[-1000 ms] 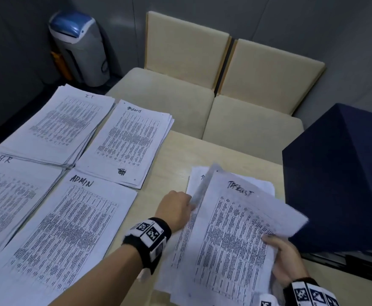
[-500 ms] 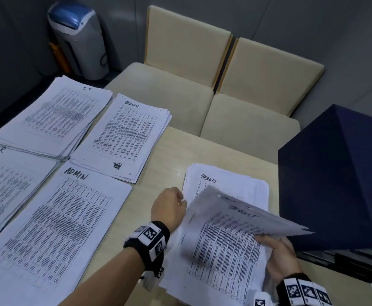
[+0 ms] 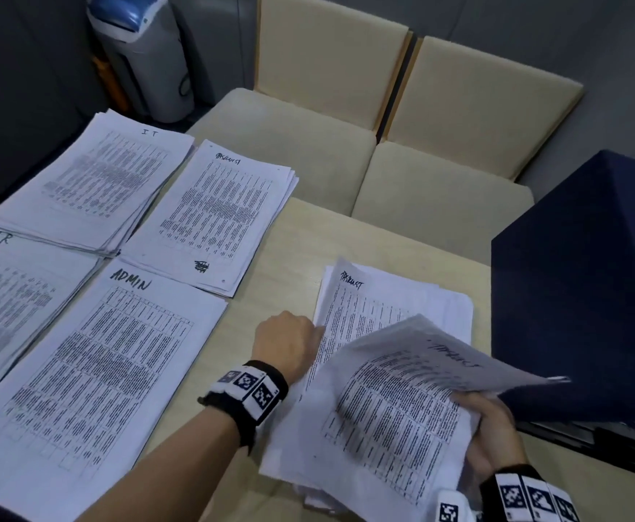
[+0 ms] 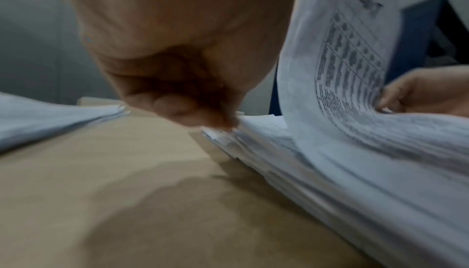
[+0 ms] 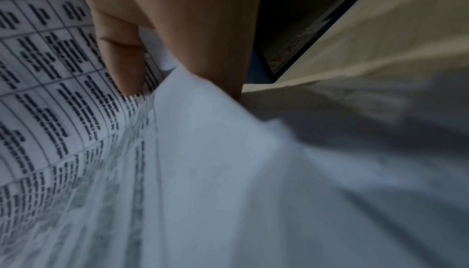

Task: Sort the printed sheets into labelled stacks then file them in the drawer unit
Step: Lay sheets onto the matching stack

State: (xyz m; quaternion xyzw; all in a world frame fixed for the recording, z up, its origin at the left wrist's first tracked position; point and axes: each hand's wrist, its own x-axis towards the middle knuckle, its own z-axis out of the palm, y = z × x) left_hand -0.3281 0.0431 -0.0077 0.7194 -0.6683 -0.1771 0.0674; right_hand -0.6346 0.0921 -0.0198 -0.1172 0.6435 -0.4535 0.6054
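While the right hand (image 3: 491, 433) grips the sheet (image 3: 402, 401), now flatter, left fingers (image 4: 177, 108) stay curled at the pile (image 3: 395, 307).

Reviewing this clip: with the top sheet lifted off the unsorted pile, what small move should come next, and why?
Probably carry the lifted sheet left to the far stack headed with the same scrawl. The right hand pinches its right edge, curled up off the pile, and its handwritten header seems to match that stack's. The left hand rests at the pile's left edge.

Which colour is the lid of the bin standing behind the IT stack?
Blue, on a grey bin; the head view shows it best.
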